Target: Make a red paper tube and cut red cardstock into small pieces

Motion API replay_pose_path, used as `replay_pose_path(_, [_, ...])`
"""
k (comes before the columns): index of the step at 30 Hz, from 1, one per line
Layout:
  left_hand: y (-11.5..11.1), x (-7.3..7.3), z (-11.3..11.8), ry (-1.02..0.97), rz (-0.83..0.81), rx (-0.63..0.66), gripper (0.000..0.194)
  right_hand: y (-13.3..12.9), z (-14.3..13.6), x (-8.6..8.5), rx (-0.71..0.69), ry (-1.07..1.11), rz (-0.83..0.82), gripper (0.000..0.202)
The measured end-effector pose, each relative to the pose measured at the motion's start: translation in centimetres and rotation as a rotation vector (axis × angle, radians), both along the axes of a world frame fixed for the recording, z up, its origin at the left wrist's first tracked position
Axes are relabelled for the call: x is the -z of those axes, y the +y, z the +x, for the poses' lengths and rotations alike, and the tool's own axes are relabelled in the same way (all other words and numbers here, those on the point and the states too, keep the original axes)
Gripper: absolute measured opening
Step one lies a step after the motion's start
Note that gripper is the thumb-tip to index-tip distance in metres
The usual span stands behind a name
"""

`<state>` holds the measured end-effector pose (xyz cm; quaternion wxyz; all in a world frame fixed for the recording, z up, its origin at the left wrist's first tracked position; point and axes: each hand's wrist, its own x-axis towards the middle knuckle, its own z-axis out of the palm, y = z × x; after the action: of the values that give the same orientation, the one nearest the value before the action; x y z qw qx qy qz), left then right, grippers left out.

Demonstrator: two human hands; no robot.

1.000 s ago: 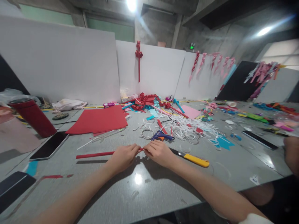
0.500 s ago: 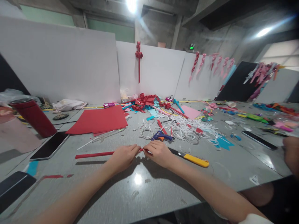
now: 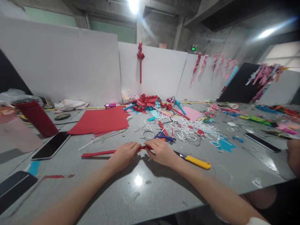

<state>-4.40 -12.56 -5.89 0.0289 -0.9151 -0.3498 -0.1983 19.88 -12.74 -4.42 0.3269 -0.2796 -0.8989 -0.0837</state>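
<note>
Red strip, one: on the near side of the red sheets; grasped by the fingers of left hand and right hand. Blue glue gun, one: right of the sheets. Yellow-handled cutter, one: farther right of them, and nearer.

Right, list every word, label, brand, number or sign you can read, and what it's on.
No text can be read.
Green lit sign: glowing marks, too small to read.
Purple object behind the red sheet: pale label, too small.
White scrap at right: dark marks, blurred.
</note>
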Motion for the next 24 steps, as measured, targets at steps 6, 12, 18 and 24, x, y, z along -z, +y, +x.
replay_pose_path(6, [0.8, 0.3, -0.6, -0.053, 0.021, -0.02, 0.025, -0.2, 1.3, -1.7, -0.007, 0.123, 0.06, 0.007])
replay_pose_path(12, [0.8, 0.7, -0.5, -0.081, 0.027, -0.03, 0.026, -1.4, 0.6, -1.5, -0.238, 0.09, 0.062, 0.035])
replay_pose_path(18, [0.2, 0.4, 0.1, -0.084, 0.03, -0.019, 0.016, -2.3, -1.4, -0.5, -0.22, -0.033, 0.017, 0.033])
replay_pose_path(24, [-0.2, 0.4, 0.4, -0.079, 0.029, 0.01, 0.012, -2.4, -1.5, 0.1, -0.21, 0.05, -0.138, 0.04])
